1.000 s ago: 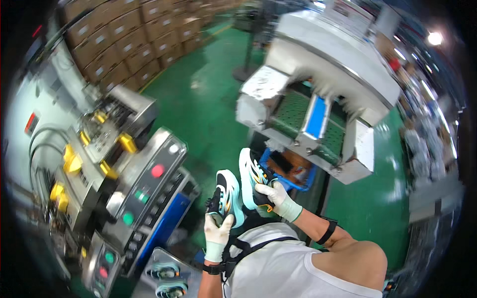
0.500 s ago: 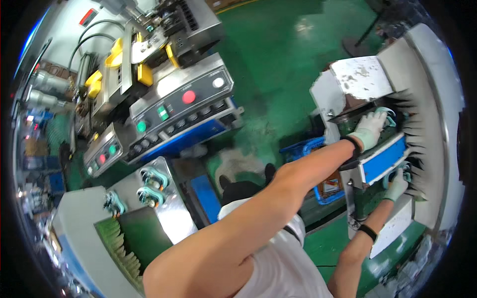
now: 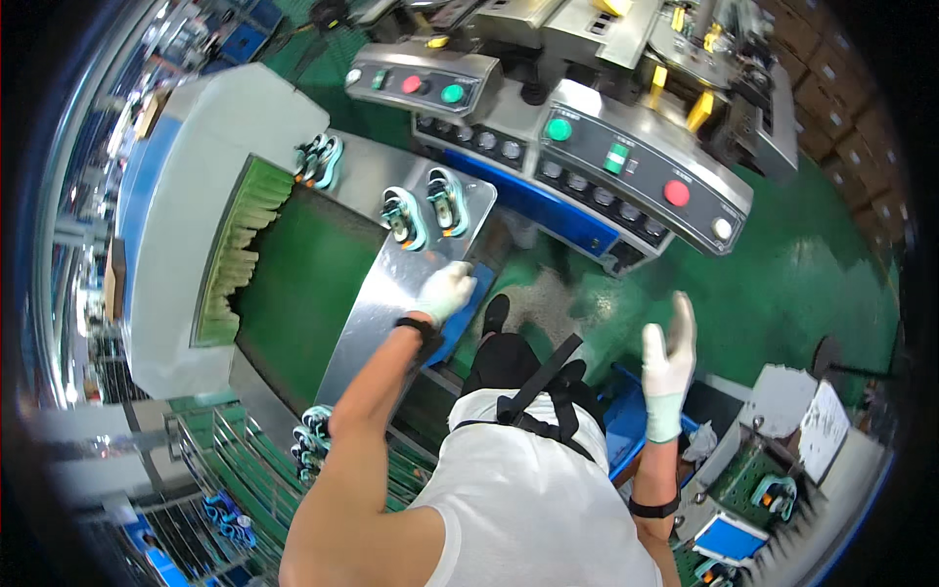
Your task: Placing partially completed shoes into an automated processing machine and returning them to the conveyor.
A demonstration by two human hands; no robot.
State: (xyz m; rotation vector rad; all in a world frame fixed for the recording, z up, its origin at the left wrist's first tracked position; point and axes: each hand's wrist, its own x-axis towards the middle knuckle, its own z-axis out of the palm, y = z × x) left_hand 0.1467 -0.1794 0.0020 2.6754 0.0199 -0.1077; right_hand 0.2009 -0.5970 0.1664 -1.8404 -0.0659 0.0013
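Observation:
My left hand (image 3: 445, 292), in a white glove, is held over the edge of a metal table (image 3: 364, 311), with fingers curled in and nothing visible in them. Just beyond it stand two teal, white and black shoes, a left shoe (image 3: 403, 218) and a right shoe (image 3: 448, 202). Another pair of shoes (image 3: 320, 161) sits farther back by the machine mouth. Out to the right, my gloved right hand (image 3: 670, 362) is raised over the floor, thumb and fingers apart, holding nothing. A shoe (image 3: 778, 497) rests in the bristled machine at lower right, away from both hands.
A control panel (image 3: 646, 161) with coloured buttons stands ahead. At left, a grey machine (image 3: 186, 225) has a fringed opening over a green belt (image 3: 303, 293). A blue crate (image 3: 626, 411) is below my right hand. More shoes (image 3: 311, 440) stand at lower left, beside metal racks (image 3: 235, 450).
Both hands have left the shoes in the right-hand machine. My view has swung left; my left hand is now by the metal table, and my right hand is raised with fingers spread.

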